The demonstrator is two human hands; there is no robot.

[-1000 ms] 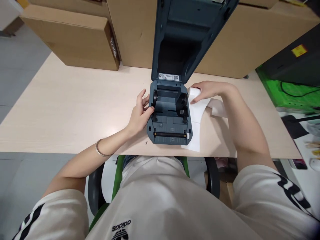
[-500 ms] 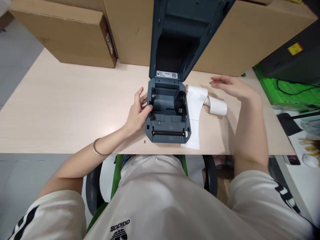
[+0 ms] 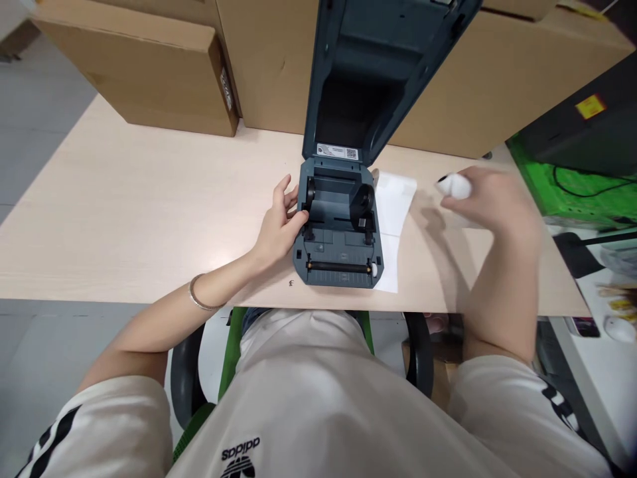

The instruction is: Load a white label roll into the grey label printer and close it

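Pale wood-grain tabletop (image 3: 149,219). On it, rear left: flat brown cardboard box (image 3: 134,73), white label on its narrow end. Along the rear: large brown cardboard sheeting or cartons (image 3: 271,73). Far right: dark grey boxy case (image 3: 562,136) bearing a square yellow sticker (image 3: 590,106); bright green surface (image 3: 535,179) below, thin black cable (image 3: 572,191) across it. Lower right: white side table (image 3: 600,372). Below: green chair (image 3: 232,358), curved black armrests (image 3: 421,352); grey floor (image 3: 40,365).

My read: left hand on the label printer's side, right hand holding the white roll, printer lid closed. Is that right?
Not quite: the head view shows the printer lid standing open, not closed. The left hand is on the side of the label printer, and the right hand holds the white roll.
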